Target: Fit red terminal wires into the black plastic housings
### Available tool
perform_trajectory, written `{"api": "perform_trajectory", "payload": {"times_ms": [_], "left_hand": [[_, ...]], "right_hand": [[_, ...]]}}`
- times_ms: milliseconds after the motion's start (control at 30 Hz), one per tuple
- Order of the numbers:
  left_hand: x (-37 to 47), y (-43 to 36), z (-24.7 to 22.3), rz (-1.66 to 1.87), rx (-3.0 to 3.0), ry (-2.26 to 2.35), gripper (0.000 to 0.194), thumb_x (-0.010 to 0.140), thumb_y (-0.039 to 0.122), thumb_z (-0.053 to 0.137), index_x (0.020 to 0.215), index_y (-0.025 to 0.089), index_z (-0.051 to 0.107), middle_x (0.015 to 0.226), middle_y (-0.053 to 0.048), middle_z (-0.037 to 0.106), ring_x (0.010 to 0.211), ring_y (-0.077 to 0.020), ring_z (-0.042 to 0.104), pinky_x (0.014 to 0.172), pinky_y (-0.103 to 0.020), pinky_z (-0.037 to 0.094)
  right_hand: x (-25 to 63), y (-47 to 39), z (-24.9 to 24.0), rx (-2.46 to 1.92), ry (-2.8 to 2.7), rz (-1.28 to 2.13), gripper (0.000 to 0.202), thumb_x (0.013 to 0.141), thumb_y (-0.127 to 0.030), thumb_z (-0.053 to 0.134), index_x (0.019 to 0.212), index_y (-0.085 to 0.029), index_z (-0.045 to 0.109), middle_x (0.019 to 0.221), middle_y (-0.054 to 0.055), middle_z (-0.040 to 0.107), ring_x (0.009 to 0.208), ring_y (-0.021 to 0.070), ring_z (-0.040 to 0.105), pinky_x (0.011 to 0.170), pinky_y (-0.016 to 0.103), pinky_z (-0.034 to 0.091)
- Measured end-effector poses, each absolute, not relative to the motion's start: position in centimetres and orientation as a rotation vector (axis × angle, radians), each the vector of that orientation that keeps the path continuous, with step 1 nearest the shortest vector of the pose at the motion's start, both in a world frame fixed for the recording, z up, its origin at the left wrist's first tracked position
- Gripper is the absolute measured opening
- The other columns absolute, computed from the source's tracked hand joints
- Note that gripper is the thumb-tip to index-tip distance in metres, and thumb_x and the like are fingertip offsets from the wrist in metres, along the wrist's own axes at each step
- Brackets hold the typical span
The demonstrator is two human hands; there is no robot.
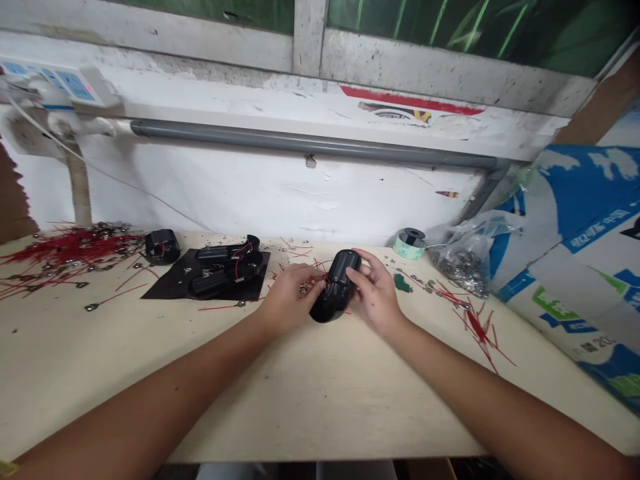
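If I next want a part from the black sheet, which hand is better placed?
Left, probably. The left hand is nearer the black sheet, while the right hand grips the black casing from its far side, thumb on top, and could likely support it alone.

My left hand (290, 297), right hand (377, 293) and forearms (200, 380) are bare; below them shows pale grey cloth legwear (355, 471).

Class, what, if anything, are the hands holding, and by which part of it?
A black casing: the right hand grips the right side of its far half; the left hand is at its left edge, exact grip unclear.
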State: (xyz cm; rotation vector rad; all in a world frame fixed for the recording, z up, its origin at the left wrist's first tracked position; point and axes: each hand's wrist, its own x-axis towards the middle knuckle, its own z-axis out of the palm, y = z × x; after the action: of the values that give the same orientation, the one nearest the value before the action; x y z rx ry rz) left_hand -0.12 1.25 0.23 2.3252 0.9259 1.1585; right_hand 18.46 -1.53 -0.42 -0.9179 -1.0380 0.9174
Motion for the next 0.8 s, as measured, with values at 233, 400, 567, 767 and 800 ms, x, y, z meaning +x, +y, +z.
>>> {"api": "perform_trajectory", "payload": {"times_ms": [233, 400, 567, 767, 800], "left_hand": [[0.1, 1.0, -0.1, 1.183, 2.317, 0.928, 0.013, 0.088, 0.021, 0.061, 0.087, 0.02, 0.074, 0.088, -0.005, 0.075, 0.087, -0.0213, 0.067, 0.083, -0.037, 0.053], [0.1, 0.8, -0.2, 1.192, 2.267, 0.874, 0.024, 0.087, 0.019, 0.062, 0.11, 0.019, 0.069, 0.093, -0.005, 0.075, 0.086, -0.0188, 0.069, 0.08, -0.033, 0.056], [0.1, 0.8, -0.2, 1.203, 2.332, 0.896, 0.028, 0.087, 0.02, 0.064, 0.115, 0.02, 0.07, 0.1, -0.007, 0.076, 0.088, -0.0204, 0.07, 0.083, -0.036, 0.056], [0.2, 0.9, 0.0, 1.156, 2.398, 0.851, 0.017, 0.087, 0.016, 0.062, 0.096, 0.019, 0.075, 0.085, -0.004, 0.075, 0.075, -0.0167, 0.067, 0.074, -0.031, 0.054], [0.2, 0.9, 0.0, 1.137, 2.387, 0.851, 0.016, 0.087, 0.016, 0.062, 0.094, 0.019, 0.075, 0.085, -0.004, 0.075, 0.075, -0.0165, 0.066, 0.072, -0.03, 0.054]], "right_hand": [[18.0, -1.9, 0.3, -0.976, -1.023, 0.892, 0.055, 0.071, -0.037, 0.079, 0.118, -0.021, 0.058, 0.083, 0.002, 0.07, 0.055, 0.0112, 0.055, 0.047, 0.024, 0.043], [17.9, -1.8, 0.2, -1.019, -1.045, 0.878, 0.058, 0.07, -0.04, 0.08, 0.119, -0.021, 0.056, 0.081, 0.002, 0.071, 0.05, 0.0094, 0.052, 0.044, 0.023, 0.041], [17.7, -2.1, 0.2, -1.029, -1.049, 0.89, 0.059, 0.07, -0.042, 0.081, 0.12, -0.022, 0.056, 0.079, 0.0, 0.068, 0.042, 0.0085, 0.049, 0.035, 0.021, 0.038], [17.2, -2.5, 0.5, -1.018, -1.05, 0.978, 0.056, 0.069, -0.039, 0.079, 0.116, -0.021, 0.057, 0.075, -0.003, 0.067, 0.037, 0.0063, 0.044, 0.033, 0.021, 0.036], [17.2, -2.5, 0.5, -1.014, -1.04, 0.986, 0.055, 0.069, -0.038, 0.079, 0.116, -0.021, 0.057, 0.075, -0.003, 0.067, 0.037, 0.0062, 0.043, 0.033, 0.021, 0.035]]}}
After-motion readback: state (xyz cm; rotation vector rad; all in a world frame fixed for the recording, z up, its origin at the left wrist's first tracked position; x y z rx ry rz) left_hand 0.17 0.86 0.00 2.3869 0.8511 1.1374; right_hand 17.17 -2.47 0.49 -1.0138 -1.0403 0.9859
